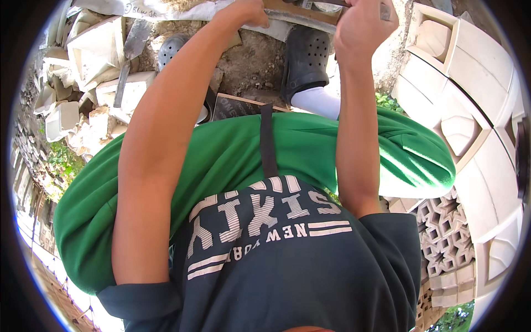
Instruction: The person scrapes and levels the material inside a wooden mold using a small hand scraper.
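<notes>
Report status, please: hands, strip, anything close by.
Left hand and right hand at top edge, grips unclear. Strip between them, partly hidden. Dark clog below in view.

Outdoor yard with pale moulded blocks point(487, 182)

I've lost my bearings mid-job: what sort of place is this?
Probably an outdoor yard for cast masonry: pale moulded blocks and star-patterned lattice blocks line the right side, and broken pale pieces lie heaped at left.

The trousers point(221, 149) are green, the clog point(308, 58) black, the sock point(318, 102) white.
</notes>
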A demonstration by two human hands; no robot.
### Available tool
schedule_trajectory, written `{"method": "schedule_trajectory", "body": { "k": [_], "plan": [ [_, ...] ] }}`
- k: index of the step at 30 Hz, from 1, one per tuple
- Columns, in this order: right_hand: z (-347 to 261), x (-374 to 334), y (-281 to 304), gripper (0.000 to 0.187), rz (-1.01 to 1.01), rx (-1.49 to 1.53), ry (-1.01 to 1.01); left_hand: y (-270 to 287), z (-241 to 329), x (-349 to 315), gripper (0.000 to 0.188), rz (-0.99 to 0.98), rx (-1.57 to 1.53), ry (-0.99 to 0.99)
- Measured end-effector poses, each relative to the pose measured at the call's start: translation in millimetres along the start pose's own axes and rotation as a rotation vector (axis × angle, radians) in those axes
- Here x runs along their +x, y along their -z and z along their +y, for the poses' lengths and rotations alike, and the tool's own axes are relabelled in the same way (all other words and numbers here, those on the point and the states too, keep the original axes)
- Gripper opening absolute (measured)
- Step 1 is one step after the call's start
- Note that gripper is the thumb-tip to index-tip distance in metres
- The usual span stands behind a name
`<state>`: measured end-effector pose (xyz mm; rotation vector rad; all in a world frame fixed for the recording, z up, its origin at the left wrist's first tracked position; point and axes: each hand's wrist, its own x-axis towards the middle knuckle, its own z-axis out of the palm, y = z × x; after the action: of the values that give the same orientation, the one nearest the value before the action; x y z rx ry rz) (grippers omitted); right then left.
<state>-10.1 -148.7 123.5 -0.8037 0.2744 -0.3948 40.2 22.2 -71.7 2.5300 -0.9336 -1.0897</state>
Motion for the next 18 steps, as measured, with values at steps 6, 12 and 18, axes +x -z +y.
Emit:
{"method": "schedule_trajectory", "body": {
  "k": [6,12,18],
  "plan": [
    [-10,-10,-3,0.03,0.077,-0.475,0.279,17,13,-9,0.074,-0.115,-0.097,0.173],
    [-12,-12,-8,0.029,-0.124,-0.443,0.326,5,-3,-4,0.044,-0.016,-0.059,0.05],
    [-7,-16,-9,0.034,-0.04,-0.657,0.23,14,7,-5,0.041,-0.039,-0.055,0.062]
  ]
}}
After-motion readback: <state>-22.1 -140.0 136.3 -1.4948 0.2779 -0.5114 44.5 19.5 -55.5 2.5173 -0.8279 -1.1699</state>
